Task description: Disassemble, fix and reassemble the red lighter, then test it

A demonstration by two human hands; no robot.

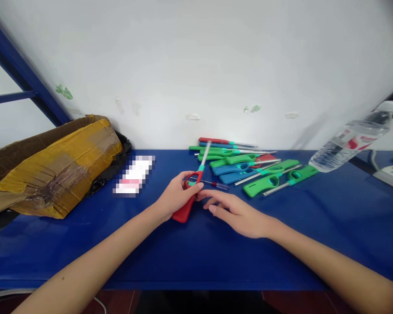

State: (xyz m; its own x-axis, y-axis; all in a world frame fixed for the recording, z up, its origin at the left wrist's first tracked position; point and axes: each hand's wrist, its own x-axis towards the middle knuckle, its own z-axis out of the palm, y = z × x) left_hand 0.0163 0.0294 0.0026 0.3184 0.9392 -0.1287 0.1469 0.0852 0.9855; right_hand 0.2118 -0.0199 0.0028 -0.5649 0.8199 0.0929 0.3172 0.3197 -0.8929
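A red long-necked gas lighter [182, 212] with a teal collar and a metal tube is tilted up over the middle of the blue table. My left hand [178, 194] is wrapped round it near its trigger opening. My right hand [239, 213] is just to the right, fingers loosely bent and apart, the fingertips at or very near the lighter's side; whether they touch it I cannot tell. Behind the hands lies a small screwdriver [220, 186] with a clear and red handle, its thin shaft partly hidden by the held lighter.
Several green, blue and red lighters [262, 185] lie in a pile at the back right. A clear water bottle [347, 141] stands tilted in view beyond them. At left sits a taped cardboard box [59, 174]; a blurred-out white item [136, 174] lies beside it. A white wall [183, 65] rises behind.
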